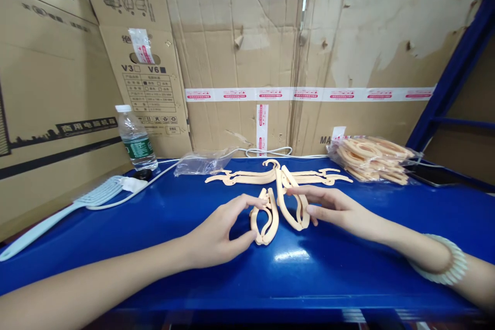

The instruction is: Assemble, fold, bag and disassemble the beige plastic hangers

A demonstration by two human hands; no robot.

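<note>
My left hand (216, 231) has its index finger and thumb around the edge of a beige folding hanger (274, 224), folded up and resting on the blue table. In my right hand (342, 209), the fingers and thumb grip a second folded hanger (285, 210), which stands tilted just to the right of the first. Behind both, unfolded hangers (251, 179) of the same kind lie with arms spread and a hook (275, 163) pointing away from me. The folded hanger on the right covers part of their middle.
Bagged folded hangers (367, 157) lie at the back right beside a dark phone (433, 175). To the left are a water bottle (135, 139), a pale blue fly swatter (93, 196), a white cable (154, 178) and a clear plastic bag (201, 163). Cardboard (240, 62) walls the back.
</note>
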